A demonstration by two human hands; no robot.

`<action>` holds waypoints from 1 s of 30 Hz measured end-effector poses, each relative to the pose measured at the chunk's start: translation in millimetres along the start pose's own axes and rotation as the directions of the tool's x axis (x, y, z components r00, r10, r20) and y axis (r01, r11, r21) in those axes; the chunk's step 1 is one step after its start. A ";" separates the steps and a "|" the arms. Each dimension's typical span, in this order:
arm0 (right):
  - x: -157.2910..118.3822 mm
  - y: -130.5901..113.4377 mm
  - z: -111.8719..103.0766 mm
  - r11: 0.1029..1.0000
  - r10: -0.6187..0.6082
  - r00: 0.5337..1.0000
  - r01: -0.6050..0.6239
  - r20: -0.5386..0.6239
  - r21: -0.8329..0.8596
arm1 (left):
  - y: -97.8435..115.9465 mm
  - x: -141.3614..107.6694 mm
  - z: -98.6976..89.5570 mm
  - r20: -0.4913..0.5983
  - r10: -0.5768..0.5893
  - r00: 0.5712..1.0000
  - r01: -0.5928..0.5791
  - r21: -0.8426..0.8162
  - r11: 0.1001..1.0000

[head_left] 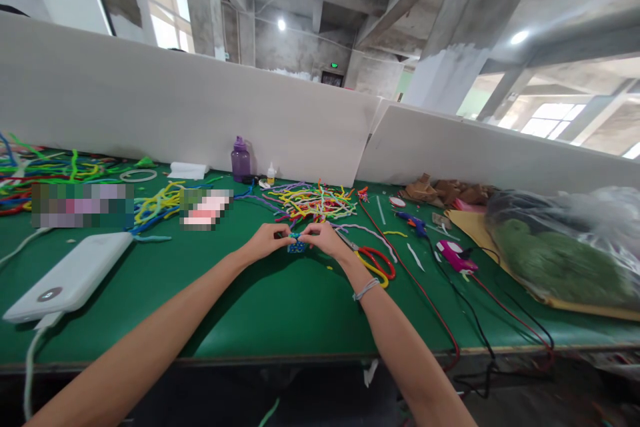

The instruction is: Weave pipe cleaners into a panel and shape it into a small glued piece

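Observation:
Both of my hands meet over the middle of the green table. My left hand [273,240] pinches the left side of a small blue piece with light speckles [297,247], and my right hand [325,238] pinches its right side. The piece looks woven or patterned, but it is too small to tell its exact kind; the fingertips cover its upper corners. Just beyond the hands lies a loose heap of colourful pipe cleaners [320,203]. Scissors with red and yellow handles [377,263] rest beside my right wrist, their blades partly behind it.
A white power bank [75,273] with a cable lies at left, near more pipe cleaners [160,203]. A purple bottle [241,161] and small glue bottle [271,175] stand behind. At right are a blue glue gun [413,223], cords, a magenta device [456,256] and a plastic bag [565,253].

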State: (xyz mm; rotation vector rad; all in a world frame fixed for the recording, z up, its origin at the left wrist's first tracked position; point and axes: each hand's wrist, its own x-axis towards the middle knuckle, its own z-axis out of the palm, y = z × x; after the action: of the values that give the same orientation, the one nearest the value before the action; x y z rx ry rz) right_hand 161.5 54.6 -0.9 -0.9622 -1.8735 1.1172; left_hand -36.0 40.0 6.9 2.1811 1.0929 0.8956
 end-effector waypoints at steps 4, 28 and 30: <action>0.3 -2.1 -0.8 1.000 0.009 1.000 -0.009 0.003 -0.001 | 1.0 0.9 0.1 -0.012 0.002 1.000 -0.002 0.032 0.999; 2.8 4.3 1.7 0.812 0.170 0.978 -0.068 -0.123 0.579 | -3.3 -1.8 10.5 -0.176 0.040 0.984 -0.051 -0.062 0.997; 2.9 5.3 3.7 0.803 0.170 0.977 -0.064 -0.125 0.593 | -5.6 -0.9 11.2 -0.150 0.036 0.988 -0.046 -0.069 0.997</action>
State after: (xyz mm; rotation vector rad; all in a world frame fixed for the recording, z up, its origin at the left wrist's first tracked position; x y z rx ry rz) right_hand 158.2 57.7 -6.3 -0.7822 -1.2114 1.5153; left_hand -30.6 40.4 -4.5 2.1125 1.0705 1.1143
